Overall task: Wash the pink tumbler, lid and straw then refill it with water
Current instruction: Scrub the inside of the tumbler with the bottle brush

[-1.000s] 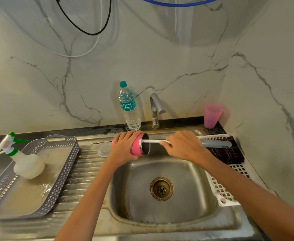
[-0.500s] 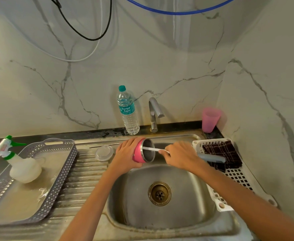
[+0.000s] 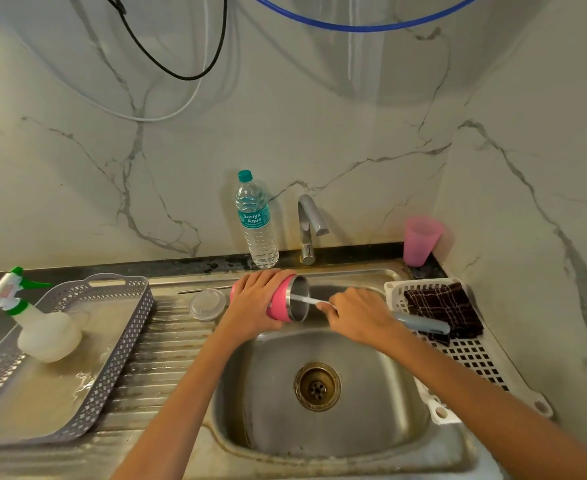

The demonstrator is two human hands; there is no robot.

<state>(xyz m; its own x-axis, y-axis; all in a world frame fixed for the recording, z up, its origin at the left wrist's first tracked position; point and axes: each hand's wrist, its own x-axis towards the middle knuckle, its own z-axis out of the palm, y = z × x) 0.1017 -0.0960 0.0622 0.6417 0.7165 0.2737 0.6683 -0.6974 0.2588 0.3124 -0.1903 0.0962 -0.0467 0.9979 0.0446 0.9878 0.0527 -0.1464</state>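
Technician: Since a second ago, the brush (image 3: 423,325) has been driven deeper. Less white shaft is exposed between the tumbler mouth and the right grip (image 3: 361,317), and the grey handle is now angled down toward the white rack (image 3: 475,358).

Inspector: Grip states are requested.

Technician: The right grip is clenched round the brush where shaft meets handle. The left grip (image 3: 254,303) is wrapped over the pink tumbler (image 3: 280,303), with the fingers laid across its top. The tumbler is held on its side above the back rim of the sink (image 3: 371,410), its steel mouth turned toward the right grip. The brush head is hidden inside it.

Inspector: Remaining items are to be located.

Technician: The clear lid (image 3: 207,304) is laid flat on the ribbed counter (image 3: 167,355), just left of the left grip, and the thin straw (image 3: 202,289) lies just behind it. A water bottle (image 3: 257,223) and the tap (image 3: 307,223) are stood at the wall behind the tumbler. A pink cup (image 3: 420,240) is stood in the back right corner. A dark checked cloth (image 3: 441,306) is laid in the white rack. A spray bottle (image 3: 42,327) is placed in the grey tray (image 3: 119,358) at far left.
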